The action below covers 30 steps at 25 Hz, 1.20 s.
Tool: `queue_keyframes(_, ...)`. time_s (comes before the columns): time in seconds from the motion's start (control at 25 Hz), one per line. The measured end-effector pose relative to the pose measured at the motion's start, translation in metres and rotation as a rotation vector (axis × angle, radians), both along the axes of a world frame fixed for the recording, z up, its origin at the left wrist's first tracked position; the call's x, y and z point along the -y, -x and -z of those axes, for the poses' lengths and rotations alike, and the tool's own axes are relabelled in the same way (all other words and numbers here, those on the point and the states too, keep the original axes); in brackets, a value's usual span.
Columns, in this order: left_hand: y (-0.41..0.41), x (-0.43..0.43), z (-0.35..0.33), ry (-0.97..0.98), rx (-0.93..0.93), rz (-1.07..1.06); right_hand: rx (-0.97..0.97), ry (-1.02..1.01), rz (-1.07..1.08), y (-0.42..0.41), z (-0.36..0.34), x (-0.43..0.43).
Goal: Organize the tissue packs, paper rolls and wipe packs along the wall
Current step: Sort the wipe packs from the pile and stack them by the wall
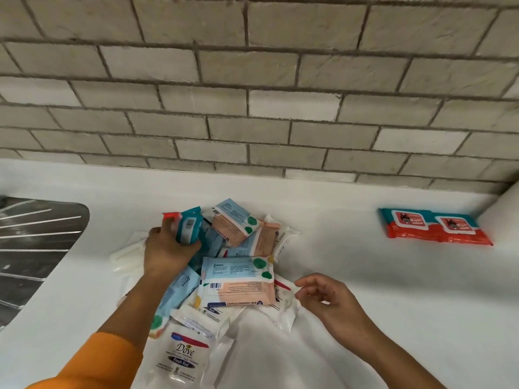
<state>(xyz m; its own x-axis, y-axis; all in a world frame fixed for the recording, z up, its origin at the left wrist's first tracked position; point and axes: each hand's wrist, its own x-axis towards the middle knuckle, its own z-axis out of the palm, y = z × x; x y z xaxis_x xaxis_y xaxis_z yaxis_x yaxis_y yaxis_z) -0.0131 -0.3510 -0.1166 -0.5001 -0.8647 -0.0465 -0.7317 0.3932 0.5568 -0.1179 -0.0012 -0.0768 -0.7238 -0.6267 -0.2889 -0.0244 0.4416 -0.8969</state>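
A heap of wipe and tissue packs lies mid-counter. My left hand (165, 248) grips a teal and red wipe pack (186, 224), tilted up at the heap's left side. A blue and peach baby wipe pack (237, 280) lies flat on top near the front. Another such pack (234, 221) leans behind it. A white Dove pack (184, 356) sits at the front edge of the heap. My right hand (327, 300) hovers to the right of the heap, fingers loosely curled, holding nothing. Two teal and red wipe packs (434, 227) lie side by side by the wall at right.
A grey brick wall (252, 94) runs along the back of the white counter (393, 318). A steel sink drainer (33, 248) is set in at the left. A white upright surface (505, 209) closes the right corner.
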Motion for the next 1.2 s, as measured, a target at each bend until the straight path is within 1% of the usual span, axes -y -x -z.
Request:
queue_keyframes(0.08,-0.008,-0.012,-0.021,0.053,-0.179,-0.017,0.014,0.006,0.0,-0.002,-0.004,0.003)
queue_keyframes(0.12,-0.013,-0.018,-0.033,0.051,-0.273,-0.016,0.042,0.023,0.009,-0.004,-0.009,0.005)
queue_keyframes(0.16,-0.018,-0.027,-0.046,0.007,-0.391,-0.021,0.09,0.053,0.02,-0.006,-0.014,0.007)
queue_keyframes(0.2,-0.023,-0.038,-0.059,-0.085,-0.526,-0.03,0.144,0.088,0.029,-0.008,-0.02,0.008)
queue_keyframes(0.28,-0.031,-0.064,-0.077,-0.355,-0.783,-0.007,0.247,0.152,0.039,-0.013,-0.029,0.012)
queue_keyframes(0.32,-0.034,-0.077,-0.082,-0.53,-0.895,0.031,0.34,0.196,0.05,-0.017,-0.031,0.015)
queue_keyframes(0.36,-0.035,-0.09,-0.084,-0.734,-0.989,0.068,0.478,0.247,0.077,-0.022,-0.03,0.019)
queue_keyframes(0.4,-0.036,-0.103,-0.084,-0.936,-1.047,0.075,0.641,0.279,0.106,-0.027,-0.027,0.022)
queue_keyframes(0.44,-0.035,-0.117,-0.082,-1.105,-1.052,0.047,0.792,0.283,0.127,-0.033,-0.025,0.025)
queue_keyframes(0.48,-0.033,-0.133,-0.08,-1.227,-0.999,0.003,0.914,0.272,0.137,-0.038,-0.024,0.029)
queue_keyframes(0.52,-0.032,-0.149,-0.075,-1.312,-0.933,-0.032,0.997,0.261,0.139,-0.044,-0.025,0.031)
queue_keyframes(0.6,-0.032,-0.179,-0.065,-1.412,-0.867,-0.053,1.078,0.278,0.137,-0.052,-0.025,0.032)
queue_keyframes(0.64,-0.031,-0.188,-0.062,-1.412,-0.838,-0.046,1.073,0.3,0.152,-0.055,-0.025,0.032)
queue_keyframes(0.72,-0.03,-0.191,-0.057,-1.295,-0.794,0.007,1.006,0.338,0.217,-0.055,-0.021,0.028)
queue_keyframes(0.8,-0.028,-0.18,-0.058,-1.15,-0.748,0.137,0.956,0.399,0.262,-0.052,-0.018,0.023)
queue_keyframes(0.88,-0.026,-0.166,-0.063,-1.055,-0.692,0.257,0.935,0.449,0.287,-0.049,-0.018,0.02)
queue_keyframes(0.96,-0.024,-0.153,-0.071,-1.004,-0.592,0.336,0.922,0.487,0.314,-0.048,-0.018,0.019)
queue_keyframes(1.08,-0.022,-0.125,-0.08,-0.919,-0.377,0.465,0.939,0.528,0.37,-0.048,-0.02,0.018)
queue_keyframes(1.12,-0.019,-0.109,-0.077,-0.88,-0.358,0.459,0.956,0.533,0.39,-0.047,-0.022,0.016)
queue_keyframes(1.16,-0.014,-0.091,-0.072,-0.819,-0.372,0.405,0.97,0.529,0.404,-0.046,-0.023,0.015)
queue_keyframes(1.2,-0.008,-0.071,-0.066,-0.723,-0.382,0.305,0.987,0.523,0.419,-0.045,-0.024,0.013)
